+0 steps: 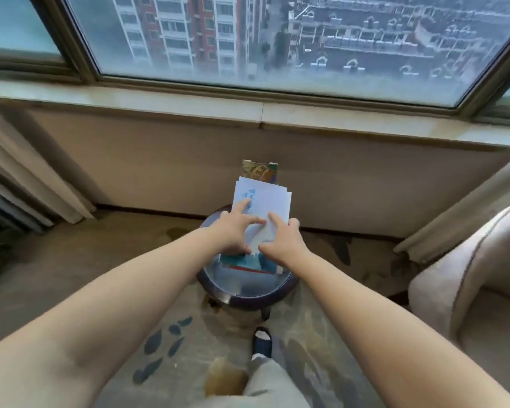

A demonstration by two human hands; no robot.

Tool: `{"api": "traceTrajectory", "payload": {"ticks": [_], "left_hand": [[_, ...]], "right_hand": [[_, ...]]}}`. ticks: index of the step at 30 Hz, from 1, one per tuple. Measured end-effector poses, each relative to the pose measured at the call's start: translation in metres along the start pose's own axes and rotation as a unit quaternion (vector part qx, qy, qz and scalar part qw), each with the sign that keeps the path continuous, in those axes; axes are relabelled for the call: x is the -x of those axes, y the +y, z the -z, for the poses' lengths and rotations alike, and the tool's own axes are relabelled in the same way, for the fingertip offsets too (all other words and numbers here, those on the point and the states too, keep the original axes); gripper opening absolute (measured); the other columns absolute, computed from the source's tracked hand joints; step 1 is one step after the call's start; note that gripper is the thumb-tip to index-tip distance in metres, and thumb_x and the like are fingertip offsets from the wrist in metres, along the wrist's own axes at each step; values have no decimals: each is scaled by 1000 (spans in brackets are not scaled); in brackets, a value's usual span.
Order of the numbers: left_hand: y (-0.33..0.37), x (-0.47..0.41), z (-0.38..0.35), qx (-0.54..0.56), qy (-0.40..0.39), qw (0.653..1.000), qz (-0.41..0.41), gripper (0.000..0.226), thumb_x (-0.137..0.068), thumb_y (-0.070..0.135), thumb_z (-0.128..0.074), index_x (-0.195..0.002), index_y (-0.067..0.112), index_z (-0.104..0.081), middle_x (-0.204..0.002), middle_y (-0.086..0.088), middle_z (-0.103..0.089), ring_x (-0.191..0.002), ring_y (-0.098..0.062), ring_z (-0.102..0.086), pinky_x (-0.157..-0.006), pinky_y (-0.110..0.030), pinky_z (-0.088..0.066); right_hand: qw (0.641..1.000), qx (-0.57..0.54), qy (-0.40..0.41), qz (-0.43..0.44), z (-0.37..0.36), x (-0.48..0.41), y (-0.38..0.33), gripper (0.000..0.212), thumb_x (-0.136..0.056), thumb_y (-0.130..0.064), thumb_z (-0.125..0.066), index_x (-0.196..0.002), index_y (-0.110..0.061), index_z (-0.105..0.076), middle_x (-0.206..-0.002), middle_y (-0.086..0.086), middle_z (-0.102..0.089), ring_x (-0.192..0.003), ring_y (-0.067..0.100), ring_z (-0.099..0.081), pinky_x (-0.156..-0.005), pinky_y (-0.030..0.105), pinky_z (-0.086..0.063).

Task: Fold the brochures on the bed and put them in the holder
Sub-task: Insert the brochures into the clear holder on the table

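A stack of white brochures with blue print stands tilted on a small round glass-topped table. Behind the stack rises a colourful patterned holder, only its top showing. My left hand presses on the front sheet with the index finger stretched up over the blue writing. My right hand grips the stack's right edge, thumb on the front. A blue and red printed brochure edge shows below both hands. The bed is out of view.
A beige armchair stands at the right. Curtains hang at the left and a window sill runs behind the table. My slippered foot rests on the patterned carpet in front of the table.
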State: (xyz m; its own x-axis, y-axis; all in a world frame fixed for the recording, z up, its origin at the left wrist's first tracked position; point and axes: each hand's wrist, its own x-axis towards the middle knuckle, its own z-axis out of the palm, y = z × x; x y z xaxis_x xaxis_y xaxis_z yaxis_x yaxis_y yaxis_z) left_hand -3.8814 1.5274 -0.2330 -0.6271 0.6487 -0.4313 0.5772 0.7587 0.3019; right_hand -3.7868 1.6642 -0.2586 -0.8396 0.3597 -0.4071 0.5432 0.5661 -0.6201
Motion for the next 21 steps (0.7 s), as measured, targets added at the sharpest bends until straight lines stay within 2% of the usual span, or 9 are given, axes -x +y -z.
{"api": "traceTrajectory", "payload": {"ticks": [3, 5, 9, 12, 18, 21], "left_hand": [[-18, -46, -16, 1, -31, 999, 3, 89, -82, 32, -85, -153, 51, -36, -171, 8, 7, -151, -35, -27, -118, -50, -35], [-34, -75, -27, 14, -53, 998, 15, 92, -81, 31, -86, -153, 52, -34, -171, 10, 10, -150, -36, -30, -119, -51, -36], [-59, -118, -54, 13, -92, 996, 14, 99, -82, 23, -84, -156, 54, -25, -169, 12, 19, -140, -37, -40, -113, -48, -43], [-77, -146, -74, 10, -119, 993, 3, 101, -86, 11, -76, -157, 54, -19, -167, 10, 24, -132, -35, -43, -103, -44, -49], [-105, -185, -128, 44, -149, 988, 3, 95, -85, 3, -72, -157, 48, -27, -168, 8, 23, -125, -32, -47, -100, -43, -50], [-121, -207, -158, 64, -173, 983, -12, 87, -86, 1, -66, -155, 44, -36, -169, 6, 22, -130, -36, -46, -103, -42, -47]], "right_hand": [[1000, 23, -21, 0, -12, -49, 22, 91, -85, -30, -71, -162, -33, -21, -144, 6, -27, -119, 24, -47, -90, 25, -39], [998, 42, -44, 5, -20, -80, 36, 93, -86, -32, -73, -163, -32, -21, -143, 5, -28, -109, 18, -44, -88, 24, -36], [996, 45, -75, -12, -37, -126, 55, 92, -88, -28, -73, -163, -33, -19, -143, 2, -25, -110, 21, -48, -89, 24, -39], [994, 64, -90, -20, -53, -155, 65, 92, -89, -24, -71, -163, -33, -18, -147, 5, -23, -114, 28, -55, -95, 30, -46], [990, 65, -112, -64, -98, -194, 96, 97, -88, -21, -72, -165, -31, -12, -145, 9, -23, -107, 30, -57, -100, 40, -53], [986, 66, -127, -88, -126, -208, 119, 100, -90, -22, -72, -165, -32, -8, -144, 8, -22, -109, 33, -59, -102, 41, -52]]}}
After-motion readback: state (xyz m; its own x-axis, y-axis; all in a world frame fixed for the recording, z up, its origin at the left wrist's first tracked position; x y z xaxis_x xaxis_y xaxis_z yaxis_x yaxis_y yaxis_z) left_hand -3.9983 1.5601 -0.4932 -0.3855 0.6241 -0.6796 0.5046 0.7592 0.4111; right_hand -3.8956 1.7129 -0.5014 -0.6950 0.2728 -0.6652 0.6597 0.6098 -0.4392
